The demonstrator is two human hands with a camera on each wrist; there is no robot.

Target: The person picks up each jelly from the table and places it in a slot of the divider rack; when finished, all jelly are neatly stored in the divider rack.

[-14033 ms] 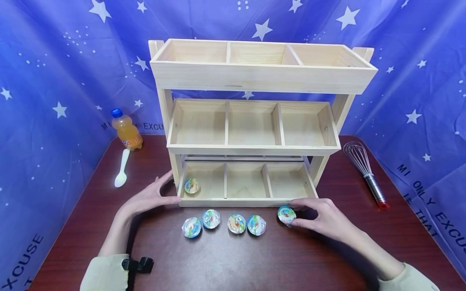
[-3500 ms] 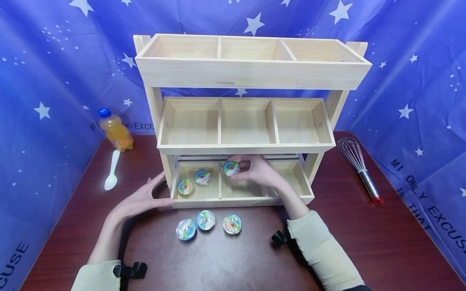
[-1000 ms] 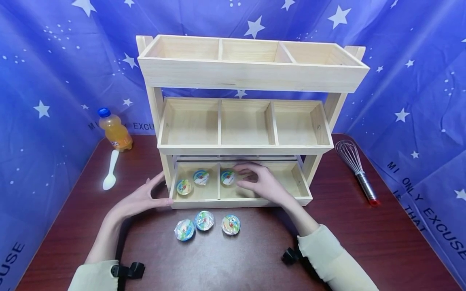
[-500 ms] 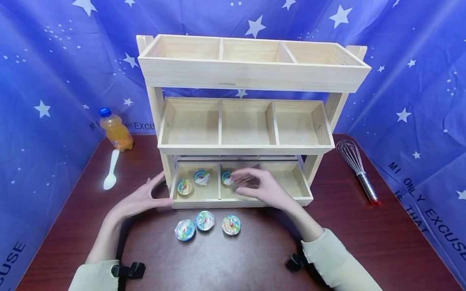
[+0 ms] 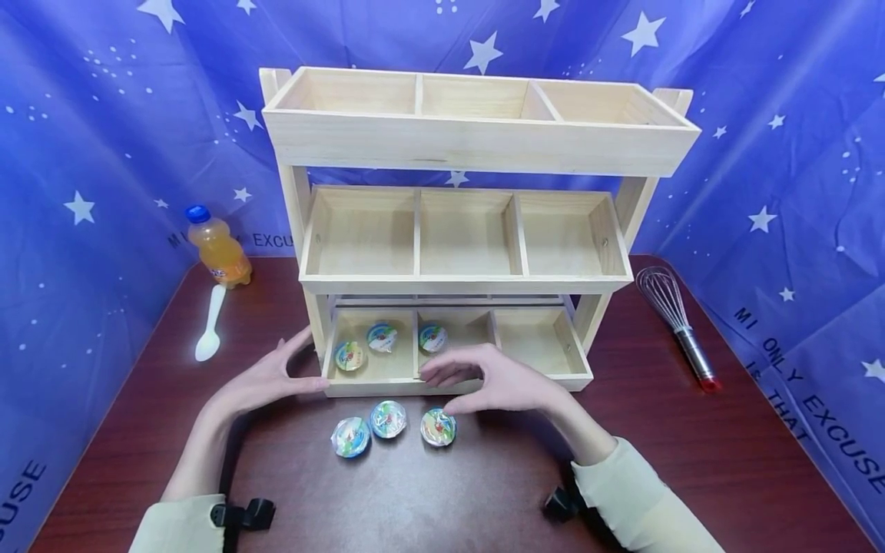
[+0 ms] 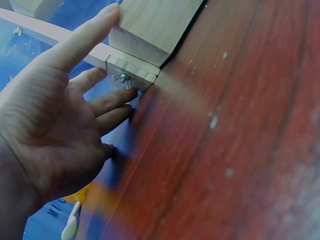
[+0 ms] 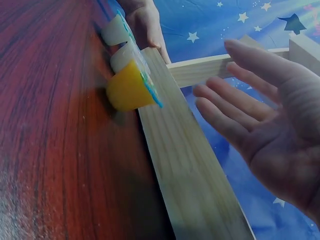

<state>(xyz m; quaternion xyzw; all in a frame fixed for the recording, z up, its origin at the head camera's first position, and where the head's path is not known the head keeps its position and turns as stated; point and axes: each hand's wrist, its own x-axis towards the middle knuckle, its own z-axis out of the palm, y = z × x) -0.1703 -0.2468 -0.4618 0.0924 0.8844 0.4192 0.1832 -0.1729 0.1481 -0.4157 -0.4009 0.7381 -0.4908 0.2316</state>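
Reach, apparently: right hand, empty with fingers parted, hovers with round yellow lidded plastic cup near its thumb, calling next for a pinch, while uncurled left hand touches pale wooden three-tier rack.

The head view is brightly lit; a pale sheen is reflected by the dark-red wooden tabletop, and a shadow is thrown beside the left forearm. In both wrist views, light is dimmer and detail softened.
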